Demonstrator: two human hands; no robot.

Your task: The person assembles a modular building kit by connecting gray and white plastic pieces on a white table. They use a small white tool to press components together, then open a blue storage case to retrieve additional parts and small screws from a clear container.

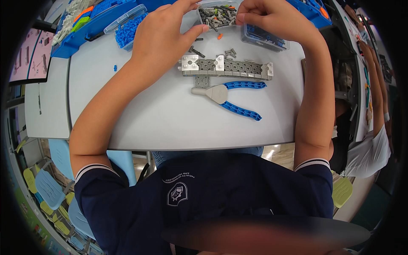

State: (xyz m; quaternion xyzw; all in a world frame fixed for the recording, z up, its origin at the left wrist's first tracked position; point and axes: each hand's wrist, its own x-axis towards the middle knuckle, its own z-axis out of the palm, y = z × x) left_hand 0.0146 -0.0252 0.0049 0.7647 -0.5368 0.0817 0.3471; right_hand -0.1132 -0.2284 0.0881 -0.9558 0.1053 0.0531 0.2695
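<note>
At the far side of the table, a clear plastic box [219,16] holds many small grey, black and coloured building pegs. My left hand [168,32] is at its left side, thumb and forefinger spread apart at the box's edge. My right hand [267,19] is at its right side with fingers curled and thumb pressed in; what they hold, if anything, is hidden. Nearer lies a long grey jointed plastic assembly [242,68] with silvery brackets. Below it rest toy pliers [219,94] with a grey head and blue handles.
Loose grey pegs [230,53] and an orange peg [219,36] lie near the box. A lidded box of dark blue parts [263,38] stands right, a box of blue pegs [129,32] left. Blue trays [97,19] line the back. A screen [32,57] stands far left.
</note>
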